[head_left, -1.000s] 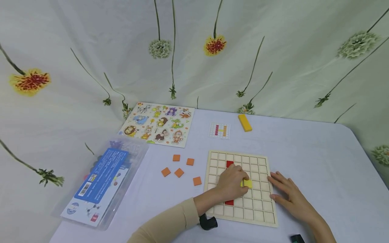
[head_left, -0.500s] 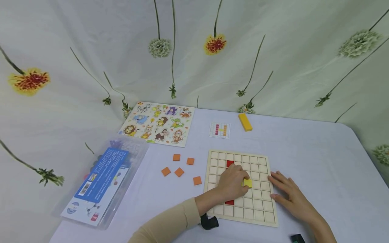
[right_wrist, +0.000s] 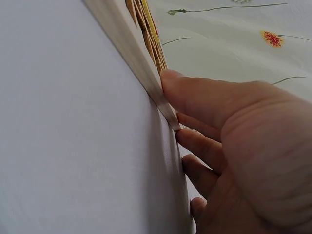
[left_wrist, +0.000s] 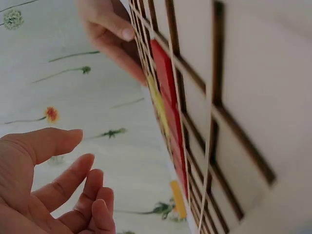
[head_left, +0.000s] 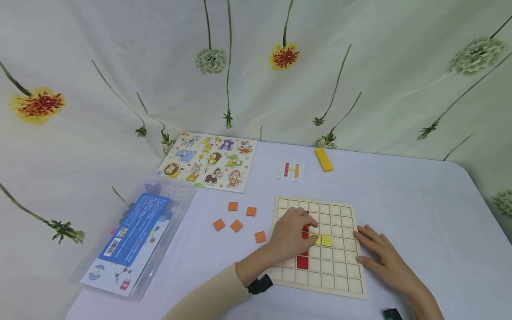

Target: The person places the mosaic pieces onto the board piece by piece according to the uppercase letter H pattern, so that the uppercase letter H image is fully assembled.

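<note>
A wooden grid board lies on the table. Red square tiles form a column in it, partly covered by my left hand. Two yellow square tiles sit side by side to the right of that column. My left hand hovers over the board with thumb and fingers apart and loosely bent; the left wrist view shows nothing between them. At the board's right edge, my right hand rests its thumb and fingertips against the rim, as the right wrist view also shows.
Several orange square tiles lie loose left of the board. Behind it are a pattern card and a yellow block. An animal puzzle board and a clear plastic box stand farther left.
My left hand has let go of the yellow tiles and drawn back to the left, uncovering them and more red tiles. The right hand stays at the board's edge.
</note>
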### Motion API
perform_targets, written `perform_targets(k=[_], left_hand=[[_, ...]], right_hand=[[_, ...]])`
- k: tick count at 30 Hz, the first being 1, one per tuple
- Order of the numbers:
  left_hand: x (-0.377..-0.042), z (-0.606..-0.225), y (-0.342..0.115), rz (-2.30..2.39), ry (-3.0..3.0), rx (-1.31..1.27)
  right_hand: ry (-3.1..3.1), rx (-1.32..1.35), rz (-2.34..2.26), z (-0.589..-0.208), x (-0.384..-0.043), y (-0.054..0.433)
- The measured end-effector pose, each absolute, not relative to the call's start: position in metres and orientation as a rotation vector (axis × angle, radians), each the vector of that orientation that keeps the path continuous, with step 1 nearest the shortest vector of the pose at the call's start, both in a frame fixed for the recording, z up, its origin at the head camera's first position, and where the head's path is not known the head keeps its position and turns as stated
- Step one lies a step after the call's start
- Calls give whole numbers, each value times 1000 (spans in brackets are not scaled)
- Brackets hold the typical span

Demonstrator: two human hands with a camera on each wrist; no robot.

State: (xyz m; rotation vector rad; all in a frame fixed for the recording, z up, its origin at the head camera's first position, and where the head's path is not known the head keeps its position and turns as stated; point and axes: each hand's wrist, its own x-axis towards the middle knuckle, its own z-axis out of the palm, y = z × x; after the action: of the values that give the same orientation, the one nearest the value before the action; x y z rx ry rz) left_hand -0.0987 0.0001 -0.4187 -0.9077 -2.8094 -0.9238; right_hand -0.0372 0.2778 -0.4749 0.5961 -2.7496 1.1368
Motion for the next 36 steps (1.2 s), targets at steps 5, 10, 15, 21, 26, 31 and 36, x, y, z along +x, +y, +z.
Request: perform_targets(k=[5,10,15,21,26,31,36], left_hand=[[-103,-402,-52,-1121,-2715,-704],[-109,-400,-117,-1289,-2637,-456],[-111,-414,-174,-1282,-2738,-175],[-109,-435,-212,-1301,-2870,-37],[-108,-455,-220,-1302,-2867,-73],[-107,-466,-220,-1292,-2835,-81],[-107,-467,-219,-1275,-2847,-72]], right_hand=[[-2743,591,1170,-477,-37,278],[-2737,589,1216,-478,-36,278],[-2737,582,1221,-478,-36,277],[-2747,579,1200,-478,-36,276],[-2744,588,1212,-477,-35,275],[-2742,592,1176,-476,-35,274],[-2747,583,1151,-476,-35,275]])
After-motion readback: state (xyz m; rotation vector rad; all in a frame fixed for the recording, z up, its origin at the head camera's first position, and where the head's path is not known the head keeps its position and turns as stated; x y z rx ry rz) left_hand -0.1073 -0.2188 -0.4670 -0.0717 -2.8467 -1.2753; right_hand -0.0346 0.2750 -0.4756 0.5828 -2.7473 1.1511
